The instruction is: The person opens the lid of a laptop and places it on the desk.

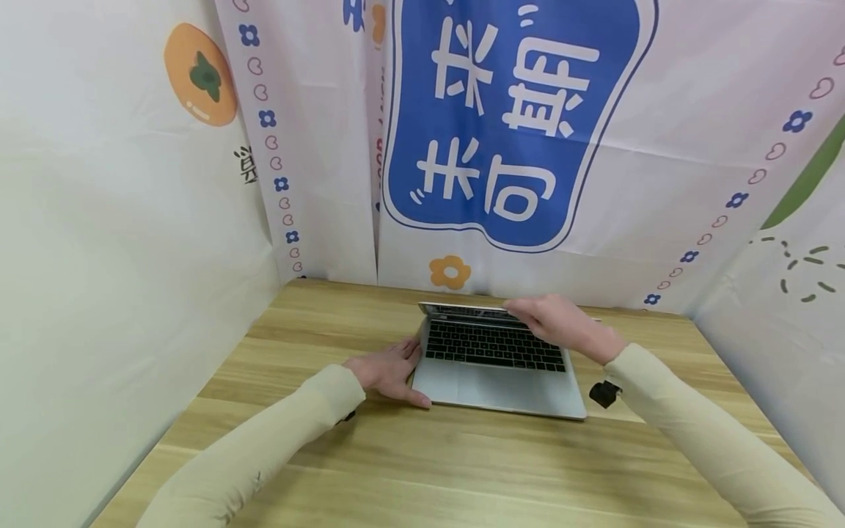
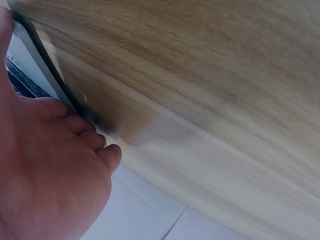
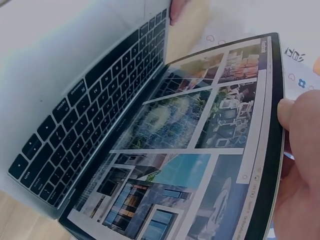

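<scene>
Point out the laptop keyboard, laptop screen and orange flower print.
Laptop keyboard (image 1: 495, 345): head view, middle of the keys.
Laptop screen (image 3: 177, 122): right wrist view, a displayed picture.
Orange flower print (image 1: 450, 273): head view, its white centre.

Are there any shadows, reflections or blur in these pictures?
Right wrist view: the screen seems to mirror some of the keyboard, and the palm rest looks washed out; left wrist view: soft-edged shadow darkens the wooden table beside the left hand, and the grain looks slightly smeary; head view: the screen is too foreshortened to make out its pictures.
</scene>
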A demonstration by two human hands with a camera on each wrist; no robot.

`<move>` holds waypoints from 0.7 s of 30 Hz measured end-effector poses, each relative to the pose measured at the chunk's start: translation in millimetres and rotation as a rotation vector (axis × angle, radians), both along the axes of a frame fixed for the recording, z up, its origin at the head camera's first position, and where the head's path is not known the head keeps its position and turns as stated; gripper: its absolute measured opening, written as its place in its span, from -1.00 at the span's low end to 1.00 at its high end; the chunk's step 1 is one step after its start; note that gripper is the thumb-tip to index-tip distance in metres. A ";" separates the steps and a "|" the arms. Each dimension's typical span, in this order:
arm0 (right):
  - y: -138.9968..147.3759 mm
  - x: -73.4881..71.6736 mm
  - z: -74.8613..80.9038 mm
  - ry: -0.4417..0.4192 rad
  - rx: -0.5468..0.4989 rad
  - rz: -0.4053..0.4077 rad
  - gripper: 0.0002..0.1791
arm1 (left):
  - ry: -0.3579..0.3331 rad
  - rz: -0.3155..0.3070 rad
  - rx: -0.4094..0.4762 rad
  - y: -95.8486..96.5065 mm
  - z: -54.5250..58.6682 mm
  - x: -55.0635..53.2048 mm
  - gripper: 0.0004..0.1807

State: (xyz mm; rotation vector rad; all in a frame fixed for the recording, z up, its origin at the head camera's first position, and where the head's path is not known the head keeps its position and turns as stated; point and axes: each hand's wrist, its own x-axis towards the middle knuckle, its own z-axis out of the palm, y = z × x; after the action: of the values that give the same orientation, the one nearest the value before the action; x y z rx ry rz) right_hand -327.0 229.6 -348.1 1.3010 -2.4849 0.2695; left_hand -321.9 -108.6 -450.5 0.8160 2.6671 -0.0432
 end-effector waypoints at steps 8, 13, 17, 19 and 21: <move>0.9 -7.6 8.4 -0.005 -0.059 -0.025 -0.80 | -0.014 0.008 -0.002 -0.1 0.3 -0.8 0.32; 0.2 -11.8 13.1 -0.018 -0.075 -0.032 -0.81 | -0.012 0.012 0.009 -1.0 2.3 -0.4 0.33; 0.7 -14.1 13.6 -0.022 -0.083 -0.052 -0.82 | -0.012 0.006 0.011 -0.4 4.0 0.9 0.33; 0.5 -15.0 13.3 -0.012 -0.082 -0.054 -0.83 | -0.011 0.005 0.007 -0.2 4.6 1.4 0.33; 0.3 -15.4 12.9 -0.008 -0.083 -0.049 -0.84 | -0.008 0.006 -0.001 0.2 4.8 2.4 0.33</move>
State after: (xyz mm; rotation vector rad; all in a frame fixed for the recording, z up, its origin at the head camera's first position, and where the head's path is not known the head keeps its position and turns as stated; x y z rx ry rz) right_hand -342.4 229.8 -335.2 1.2063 -2.4804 0.3623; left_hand -319.5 -108.4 -445.7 0.8062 2.6617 -0.0404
